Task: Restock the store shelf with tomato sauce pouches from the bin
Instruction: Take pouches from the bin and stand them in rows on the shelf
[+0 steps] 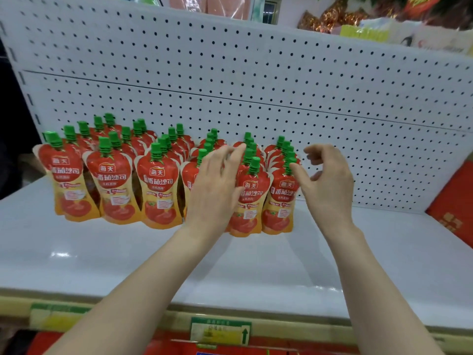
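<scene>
Several rows of red and orange tomato sauce pouches [159,196] with green caps stand upright on the white shelf [256,265], running back toward the pegboard. My left hand [216,185] lies flat with straight fingers against the front of one row, covering its front pouch. My right hand [330,183] hovers just right of the rightmost pouch row [280,201], fingers loosely curled and holding nothing; its thumb is close to a green cap. The bin is out of view.
A white pegboard back panel [256,80] rises behind the pouches. Red packaged goods [453,208] lean at the shelf's right end. Price labels [220,331] hang on the shelf's front edge. Bare shelf surface lies in front of and right of the pouches.
</scene>
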Demonstrator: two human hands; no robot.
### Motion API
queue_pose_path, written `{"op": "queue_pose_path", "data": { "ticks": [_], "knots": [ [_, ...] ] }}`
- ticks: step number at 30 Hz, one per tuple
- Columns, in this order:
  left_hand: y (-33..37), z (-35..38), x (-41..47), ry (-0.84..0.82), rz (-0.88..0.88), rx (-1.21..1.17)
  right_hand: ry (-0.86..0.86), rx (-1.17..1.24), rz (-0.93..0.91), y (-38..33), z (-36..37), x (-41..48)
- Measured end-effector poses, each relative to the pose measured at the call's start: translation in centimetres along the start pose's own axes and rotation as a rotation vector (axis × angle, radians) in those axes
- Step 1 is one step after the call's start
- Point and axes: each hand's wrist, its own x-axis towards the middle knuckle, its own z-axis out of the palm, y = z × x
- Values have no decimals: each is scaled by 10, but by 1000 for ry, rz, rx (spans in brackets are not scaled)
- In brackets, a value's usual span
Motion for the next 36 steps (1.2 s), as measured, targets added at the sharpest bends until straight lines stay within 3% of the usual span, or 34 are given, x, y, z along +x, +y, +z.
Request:
{"op": "queue_pose_path", "data": {
  "ticks": [3,6,8,23,27,29,33,36],
  "knots": [
    [-28,-20,-8,69,-134,-10,-141,-17,-68,-20,17,-9],
    [-52,-25,-8,-56,-244,-25,-373,-122,-69,-26,39,-10],
    [-60,-27,-5,-92,-234,-41,-430,-137,-24,-28,46,-10],
    [-69,-26,2,-79,-184,-88,-365,-121,110,-40,60,-13],
    [-83,-40,-9,76,-126,-29,-93,-158,-24,-57,47,-15],
    [-96,-51,-13,135,-157,2,-36,-142,-139,-77,48,-17],
    [-123,-66,-9,-33,-287,41,-393,-134,-154,-107,76,-21],
    [-131,-68,-3,-160,-266,77,-525,-208,-57,-117,95,-22]
  ]
}}
